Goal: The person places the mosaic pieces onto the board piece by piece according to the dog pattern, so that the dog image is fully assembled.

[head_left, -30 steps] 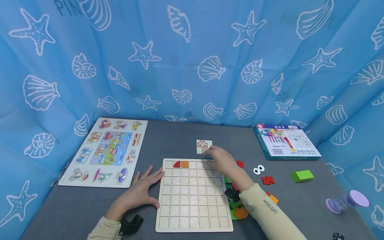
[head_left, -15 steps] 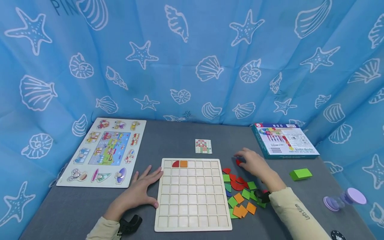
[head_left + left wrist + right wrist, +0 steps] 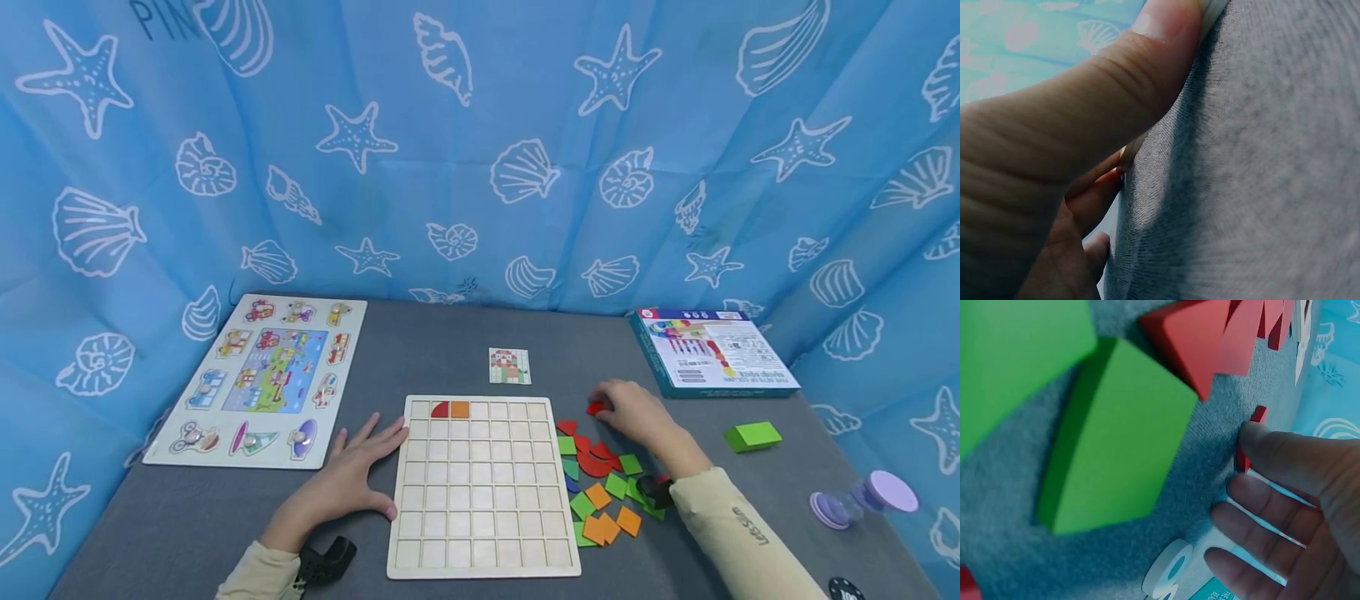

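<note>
A pale wooden grid board [image 3: 480, 500] lies flat, with a red quarter-circle tile [image 3: 440, 409] and an orange square tile [image 3: 460, 409] side by side in its top row. My left hand [image 3: 345, 479] rests at the board's left edge, fingers spread, thumb and fingertips along the rim; the left wrist view shows the thumb [image 3: 1160, 37] at that rim. To the right, my right hand [image 3: 633, 414] pinches a small red tile [image 3: 1244, 456] above the loose pile, its thumb [image 3: 1266, 440] on the near side. The index fingertip is hidden behind the thumb.
Loose red, green and orange tiles [image 3: 628, 521] lie right of the board. A small pattern card [image 3: 509, 367] is behind it. A picture knob puzzle [image 3: 255, 383] lies left; a flat box [image 3: 716, 354], green block [image 3: 753, 437] and purple hourglass-like object [image 3: 862, 500] stand right.
My right hand has moved from beside the pattern card rightward to the red tile, then slightly nearer, with the tile shifting a little. My left hand has stayed at the board.
</note>
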`<state>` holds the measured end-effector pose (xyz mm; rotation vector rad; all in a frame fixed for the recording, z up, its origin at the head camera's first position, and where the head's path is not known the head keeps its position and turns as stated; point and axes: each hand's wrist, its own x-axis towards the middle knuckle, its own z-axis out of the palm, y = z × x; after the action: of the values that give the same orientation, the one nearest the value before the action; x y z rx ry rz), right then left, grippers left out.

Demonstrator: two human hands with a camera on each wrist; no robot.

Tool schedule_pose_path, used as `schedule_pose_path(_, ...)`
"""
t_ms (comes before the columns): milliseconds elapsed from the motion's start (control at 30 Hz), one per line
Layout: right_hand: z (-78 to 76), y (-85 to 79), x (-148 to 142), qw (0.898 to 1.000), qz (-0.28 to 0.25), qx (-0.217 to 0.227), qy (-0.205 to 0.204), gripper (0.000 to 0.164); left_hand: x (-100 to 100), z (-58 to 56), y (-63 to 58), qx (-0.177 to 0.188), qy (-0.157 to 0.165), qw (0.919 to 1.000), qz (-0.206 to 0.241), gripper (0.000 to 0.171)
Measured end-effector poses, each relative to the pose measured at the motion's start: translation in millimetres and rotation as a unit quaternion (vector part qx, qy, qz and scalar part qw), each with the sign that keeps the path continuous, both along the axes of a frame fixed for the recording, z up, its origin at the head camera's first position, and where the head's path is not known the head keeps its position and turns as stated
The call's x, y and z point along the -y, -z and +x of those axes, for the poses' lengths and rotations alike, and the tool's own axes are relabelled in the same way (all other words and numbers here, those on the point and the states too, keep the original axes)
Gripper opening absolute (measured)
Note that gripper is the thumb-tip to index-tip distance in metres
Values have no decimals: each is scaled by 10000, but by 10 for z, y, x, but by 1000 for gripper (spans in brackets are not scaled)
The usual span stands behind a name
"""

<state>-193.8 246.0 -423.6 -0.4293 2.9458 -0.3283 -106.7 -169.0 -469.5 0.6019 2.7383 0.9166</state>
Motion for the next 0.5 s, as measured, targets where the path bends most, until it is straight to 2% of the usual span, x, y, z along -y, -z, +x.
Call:
schedule_pose_path(267, 18, 28, 38, 9989, 230, -29, 399, 26, 3, 0, 16, 45, -4, 10000, -47, 111)
schedule_pose_path(400, 38, 25, 63, 9996, 64, -161, 236, 31, 5, 1, 5, 36, 8, 10000, -7, 110)
schedule_pose_path(500, 54, 19, 86, 9995, 4, -308, 87, 27, 4, 2, -9, 54, 19, 10000, 78, 110)
